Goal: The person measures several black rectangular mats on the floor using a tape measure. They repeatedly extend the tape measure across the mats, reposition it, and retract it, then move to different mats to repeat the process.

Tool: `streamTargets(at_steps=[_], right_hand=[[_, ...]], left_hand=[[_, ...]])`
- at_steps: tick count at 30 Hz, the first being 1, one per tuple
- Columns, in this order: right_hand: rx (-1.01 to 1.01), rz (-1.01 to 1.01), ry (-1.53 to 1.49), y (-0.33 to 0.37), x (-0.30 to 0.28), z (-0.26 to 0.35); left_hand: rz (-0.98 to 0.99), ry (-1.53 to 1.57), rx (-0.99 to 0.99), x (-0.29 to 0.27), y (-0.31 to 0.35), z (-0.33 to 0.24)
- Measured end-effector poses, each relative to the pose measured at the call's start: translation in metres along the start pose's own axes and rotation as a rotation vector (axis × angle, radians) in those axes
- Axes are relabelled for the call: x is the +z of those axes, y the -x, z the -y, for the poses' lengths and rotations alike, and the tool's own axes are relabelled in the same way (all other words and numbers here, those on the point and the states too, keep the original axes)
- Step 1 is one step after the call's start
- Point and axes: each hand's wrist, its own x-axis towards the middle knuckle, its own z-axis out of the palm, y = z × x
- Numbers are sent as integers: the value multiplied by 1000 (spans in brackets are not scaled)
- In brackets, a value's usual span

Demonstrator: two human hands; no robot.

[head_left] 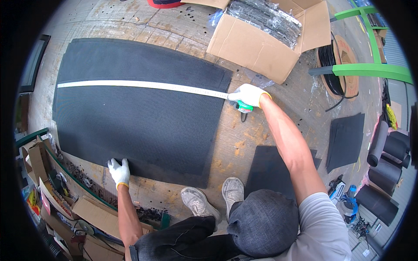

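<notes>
A stack of large black sheets (143, 126) lies on the worn floor, with the edges slightly out of line. Across it runs the white blade of a tape measure (143, 83), from the left edge to past the right edge. My right hand (250, 95), in a white glove, is closed round the tape measure at the stack's right side; its green case (244, 107) shows below the fingers. At the near left edge of the sheets rests my gloved left hand (119, 172), fingers apart and touching the top sheet, with nothing visibly held.
An open cardboard box (257, 48) of plastic-wrapped strips stands at the far right, beside a spool of black cord (331, 65) and a green metal frame (370, 71). Smaller black sheets (270, 172) lie near right, black rolls (385, 174) beyond. Cardboard boxes (93, 213) crowd the near left.
</notes>
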Motion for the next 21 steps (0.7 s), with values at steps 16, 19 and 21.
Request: streamTargets(at_steps=[16,19,21], right_hand=[[-8,4,-60,1,3,-3],[6,9,-100,4,3,-2],[9,0,-92,5,4,-1]], left_hand=[[-84,61,36,-4,7,-7],[-78,51,27,-2,6,-6],[-41,33,15,-1,4,-4]])
